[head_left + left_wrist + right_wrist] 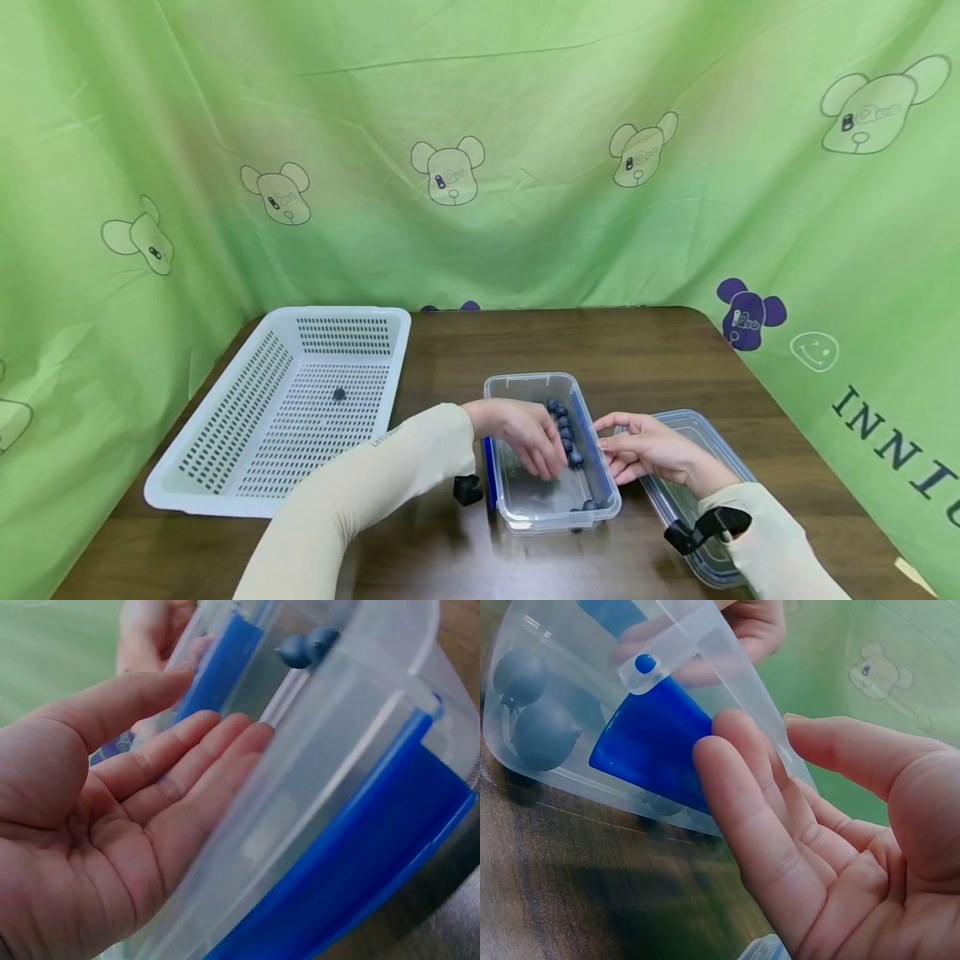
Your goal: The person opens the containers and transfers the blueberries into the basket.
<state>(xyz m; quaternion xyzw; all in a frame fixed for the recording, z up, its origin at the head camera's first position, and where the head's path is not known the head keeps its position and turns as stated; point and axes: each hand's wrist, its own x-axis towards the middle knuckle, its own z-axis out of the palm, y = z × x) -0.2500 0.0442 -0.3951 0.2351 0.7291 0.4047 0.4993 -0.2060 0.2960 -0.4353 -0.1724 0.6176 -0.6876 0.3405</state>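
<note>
Much is hidden here. The left hand (528, 437) reaches down into the clear box (525, 512), and from the head view its fingertips are lost among the berries (564, 427) — whether they touch one cannot be told. The left wrist view shows that hand with fingers straight and relaxed, holding nothing, laid along the box's clear wall; the wall blurs all behind it, and only a couple of berries show near the top. The right hand (645, 450) is also open, its fingers (739, 780) straight and touching the outer right side of the box at a blue clip (652, 742). The right wrist view cuts off most of the box and shows two berries in one corner.

The box stands on the brown surface (660, 350) in front of the person. A row of dark berries lies along its right side, and a few more sit at the near end. To its right lies a clear lid (693, 421), partly covered by the right arm. At the left stands a white basket (225, 492) — one berry (339, 394) lies in it.
</note>
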